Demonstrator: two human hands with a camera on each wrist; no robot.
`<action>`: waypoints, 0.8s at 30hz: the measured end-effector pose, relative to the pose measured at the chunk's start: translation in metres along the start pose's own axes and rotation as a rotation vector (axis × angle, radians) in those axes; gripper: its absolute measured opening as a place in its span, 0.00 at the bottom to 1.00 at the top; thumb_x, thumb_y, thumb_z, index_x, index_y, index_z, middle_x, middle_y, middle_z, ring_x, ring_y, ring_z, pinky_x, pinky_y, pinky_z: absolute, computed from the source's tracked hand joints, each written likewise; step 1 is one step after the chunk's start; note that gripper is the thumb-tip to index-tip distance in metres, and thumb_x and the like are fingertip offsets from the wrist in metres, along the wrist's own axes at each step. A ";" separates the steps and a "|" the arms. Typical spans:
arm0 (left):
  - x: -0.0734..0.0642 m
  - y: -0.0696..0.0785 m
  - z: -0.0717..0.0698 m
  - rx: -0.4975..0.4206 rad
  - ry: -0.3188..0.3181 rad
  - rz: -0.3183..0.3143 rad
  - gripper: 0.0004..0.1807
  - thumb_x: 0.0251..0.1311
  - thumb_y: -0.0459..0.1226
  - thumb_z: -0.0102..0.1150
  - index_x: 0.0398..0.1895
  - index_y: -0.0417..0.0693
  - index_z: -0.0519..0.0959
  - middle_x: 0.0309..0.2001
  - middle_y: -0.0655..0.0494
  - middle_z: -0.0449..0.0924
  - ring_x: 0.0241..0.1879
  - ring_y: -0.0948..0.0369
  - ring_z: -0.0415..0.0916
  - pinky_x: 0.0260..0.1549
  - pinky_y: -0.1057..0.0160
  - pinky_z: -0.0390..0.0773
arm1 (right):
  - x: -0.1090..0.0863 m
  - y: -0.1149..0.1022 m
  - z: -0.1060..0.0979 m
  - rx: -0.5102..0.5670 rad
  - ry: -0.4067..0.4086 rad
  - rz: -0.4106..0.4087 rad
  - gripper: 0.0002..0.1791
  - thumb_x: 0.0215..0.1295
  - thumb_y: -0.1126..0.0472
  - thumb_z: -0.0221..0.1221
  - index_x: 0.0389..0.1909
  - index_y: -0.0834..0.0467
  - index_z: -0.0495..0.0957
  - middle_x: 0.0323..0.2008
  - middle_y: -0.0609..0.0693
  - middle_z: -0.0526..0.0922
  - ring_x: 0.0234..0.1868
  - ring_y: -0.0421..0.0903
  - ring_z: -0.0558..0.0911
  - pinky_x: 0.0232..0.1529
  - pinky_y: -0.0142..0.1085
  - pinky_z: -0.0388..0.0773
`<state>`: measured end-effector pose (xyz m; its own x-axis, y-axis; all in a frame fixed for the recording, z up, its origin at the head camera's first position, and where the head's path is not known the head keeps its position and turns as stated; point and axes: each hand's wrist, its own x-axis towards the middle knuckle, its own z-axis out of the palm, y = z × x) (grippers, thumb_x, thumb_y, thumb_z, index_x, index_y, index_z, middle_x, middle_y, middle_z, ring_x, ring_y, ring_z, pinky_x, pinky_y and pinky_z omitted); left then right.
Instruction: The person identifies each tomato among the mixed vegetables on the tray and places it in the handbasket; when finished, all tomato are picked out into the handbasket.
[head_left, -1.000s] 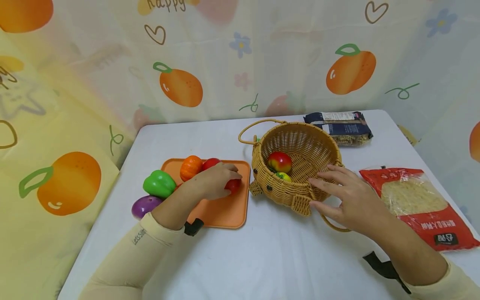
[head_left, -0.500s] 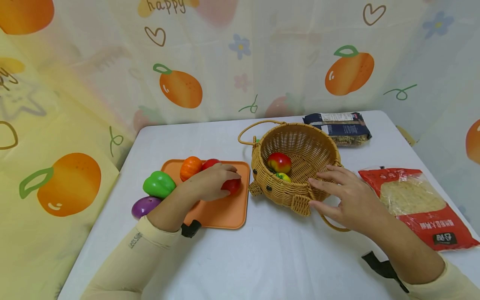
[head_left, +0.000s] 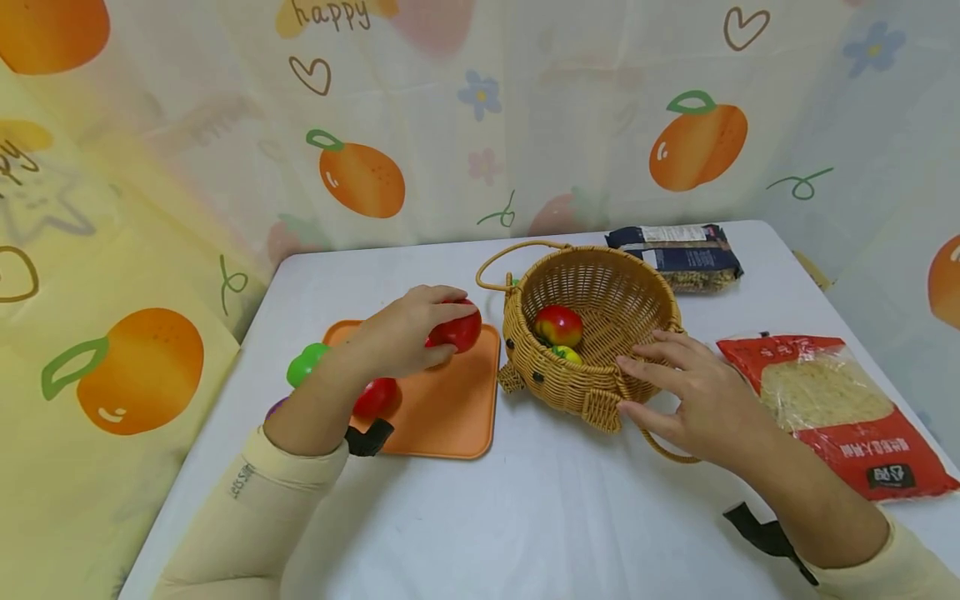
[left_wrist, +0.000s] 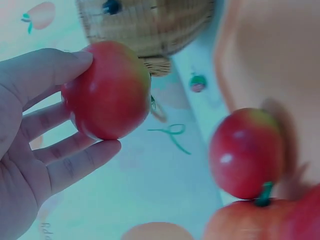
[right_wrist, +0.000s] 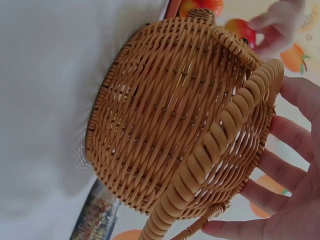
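My left hand pinches a red apple between thumb and fingers, above the far right part of the orange tray. In the left wrist view the apple shows a yellow-green patch, and the wicker basket is behind it. My right hand is at the right side of the wicker basket, its spread fingertips on the rim in the right wrist view. Inside the basket lie a red-and-yellow fruit and a small yellow piece with a green top.
On the tray are another red fruit and, in the left wrist view, a second apple beside an orange pumpkin. A green pepper lies left of the tray. A red noodle bag and a dark packet lie right.
My left hand has lifted the apple off the tray and carried it up toward the tray's far edge. The right hand and basket have stayed still.
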<state>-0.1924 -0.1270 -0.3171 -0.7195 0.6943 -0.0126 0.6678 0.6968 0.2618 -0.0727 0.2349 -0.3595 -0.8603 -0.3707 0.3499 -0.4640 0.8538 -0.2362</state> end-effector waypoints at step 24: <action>0.068 0.066 -0.026 0.067 0.018 0.225 0.30 0.67 0.40 0.64 0.72 0.53 0.73 0.75 0.51 0.65 0.74 0.50 0.61 0.65 0.56 0.75 | 0.000 0.002 0.001 0.001 -0.011 0.018 0.31 0.50 0.47 0.77 0.58 0.49 0.86 0.55 0.55 0.85 0.66 0.60 0.75 0.56 0.66 0.77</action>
<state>-0.2017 -0.0386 -0.2751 -0.5538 0.8308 0.0559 0.8225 0.5354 0.1919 -0.0743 0.2363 -0.3613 -0.8710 -0.3591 0.3351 -0.4484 0.8600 -0.2437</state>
